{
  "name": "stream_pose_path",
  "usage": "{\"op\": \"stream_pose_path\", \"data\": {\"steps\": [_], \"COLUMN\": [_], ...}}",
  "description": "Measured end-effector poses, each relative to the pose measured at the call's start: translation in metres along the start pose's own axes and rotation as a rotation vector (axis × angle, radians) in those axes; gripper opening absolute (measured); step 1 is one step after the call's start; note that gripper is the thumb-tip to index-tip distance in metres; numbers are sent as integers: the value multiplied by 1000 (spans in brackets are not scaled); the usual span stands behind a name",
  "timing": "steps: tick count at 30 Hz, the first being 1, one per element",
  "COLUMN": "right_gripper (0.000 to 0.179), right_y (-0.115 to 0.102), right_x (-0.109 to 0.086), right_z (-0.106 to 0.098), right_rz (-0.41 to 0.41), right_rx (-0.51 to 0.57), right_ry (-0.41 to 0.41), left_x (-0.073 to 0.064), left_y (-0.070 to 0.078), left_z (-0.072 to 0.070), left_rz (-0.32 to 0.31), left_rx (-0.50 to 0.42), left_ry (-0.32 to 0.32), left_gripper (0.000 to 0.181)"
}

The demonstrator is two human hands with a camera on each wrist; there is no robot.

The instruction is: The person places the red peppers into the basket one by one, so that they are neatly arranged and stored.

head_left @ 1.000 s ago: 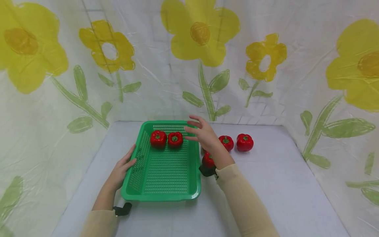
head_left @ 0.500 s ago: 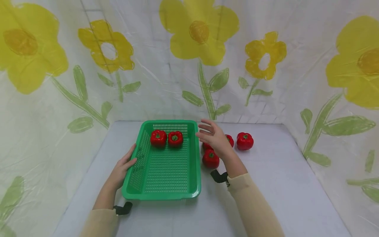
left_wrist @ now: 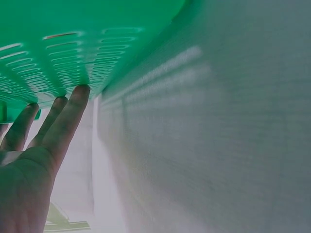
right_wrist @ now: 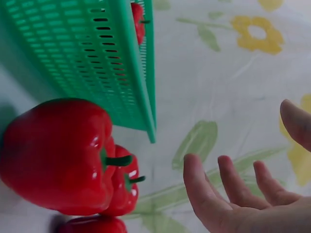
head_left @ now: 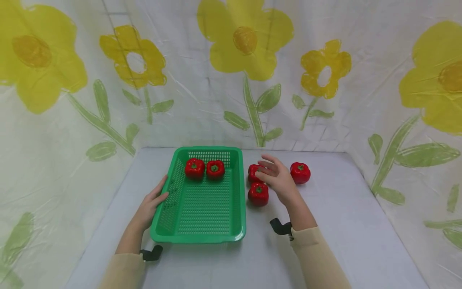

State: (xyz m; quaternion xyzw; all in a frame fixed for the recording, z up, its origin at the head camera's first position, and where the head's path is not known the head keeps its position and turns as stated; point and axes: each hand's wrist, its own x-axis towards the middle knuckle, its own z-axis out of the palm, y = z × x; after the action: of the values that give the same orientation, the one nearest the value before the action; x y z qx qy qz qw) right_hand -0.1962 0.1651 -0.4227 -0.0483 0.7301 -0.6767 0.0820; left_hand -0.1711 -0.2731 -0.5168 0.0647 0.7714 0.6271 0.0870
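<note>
A green slotted plastic basket (head_left: pixel 197 239) stands on the table with two red bell peppers (head_left: pixel 195 169) side by side at its far end. My left hand (head_left: pixel 147 208) holds the basket's left side, thumb over the rim and fingers against the outer slotted wall (left_wrist: pixel 68 53). To the right of the basket, my right hand (head_left: pixel 279 180) hovers with its fingers spread and nothing in them. Below and left of it sit a red bell pepper (head_left: pixel 258 195) and another bell pepper (head_left: pixel 254 173) partly behind its fingertips. In the right wrist view, the nearest pepper (right_wrist: pixel 58 155) looms large beside the basket.
Another red bell pepper (head_left: pixel 300 173) lies farther right, beyond my right wrist. A pale tabletop (head_left: pixel 346 224) carries everything, bounded at the back and sides by a white curtain (head_left: pixel 202 108) printed with yellow flowers. Black wrist cameras (head_left: pixel 280 226) stick out from both sleeves.
My right hand has drawn back from above the basket's far right corner, moving right and nearer to me over the loose peppers. My left hand and the basket have stayed put.
</note>
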Motion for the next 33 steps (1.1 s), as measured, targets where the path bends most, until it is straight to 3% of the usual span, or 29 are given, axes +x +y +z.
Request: {"op": "stream_pose_path", "data": {"steps": [13,25,33], "right_gripper": [68,77,84], "right_y": [18,36,51], "right_x": [-14,-25,-28], "right_z": [-14,-17,-15], "right_rz": [29,51,93], "right_rx": [-19,-187,-228], "right_ry": [72,121,111], "left_x": [0,-2,-1], "left_y": [0,3,3], "left_z": [-1,2,1], "left_rz": [-10,-5,-3], "left_rx": [-3,-4,4], "left_ry": [-5,-7,-5], "left_gripper": [62,61,62]}}
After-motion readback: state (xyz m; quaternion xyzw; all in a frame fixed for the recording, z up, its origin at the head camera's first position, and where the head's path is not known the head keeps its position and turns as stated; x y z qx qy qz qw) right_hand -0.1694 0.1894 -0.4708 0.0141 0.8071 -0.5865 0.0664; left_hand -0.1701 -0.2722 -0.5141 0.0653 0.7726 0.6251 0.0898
